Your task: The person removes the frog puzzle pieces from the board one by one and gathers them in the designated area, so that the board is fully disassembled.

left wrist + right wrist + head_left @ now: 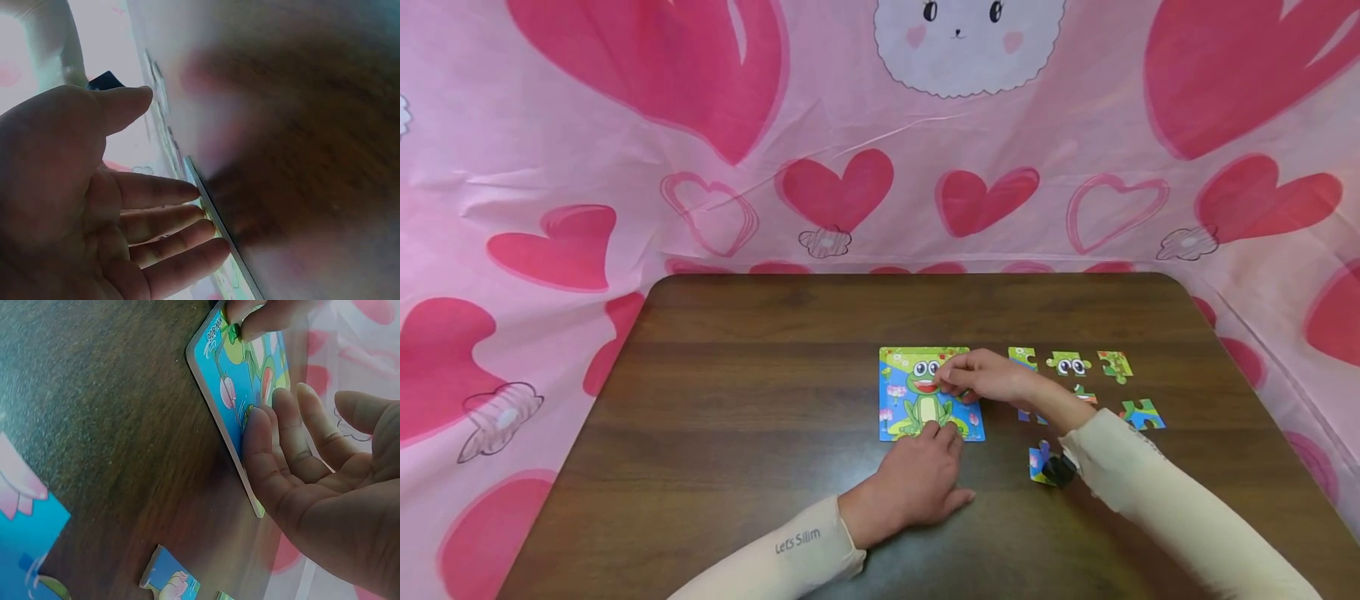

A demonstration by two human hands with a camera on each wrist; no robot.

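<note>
A square frog picture puzzle board (892, 417) lies flat on the table. My left hand (925, 479) rests its straight fingertips on the board's near edge, thumb out to the side; in the left wrist view the fingers (181, 265) lie along that edge. Over the board's right half is my right hand (988, 375), fingertips touching the picture by the frog's mouth. The right wrist view shows its fingers (259, 447) loosely bent, with no piece visible between them. Loose puzzle pieces lie to the right, including one with the frog's eyes (1069, 364).
A green-and-red corner piece (1115, 365), a blue-and-green piece (1142, 414) and a blue piece (1041, 462) lie on the brown table (737, 400). The right forearm partly covers other pieces. A pink heart-printed cloth (917, 133) hangs behind the table.
</note>
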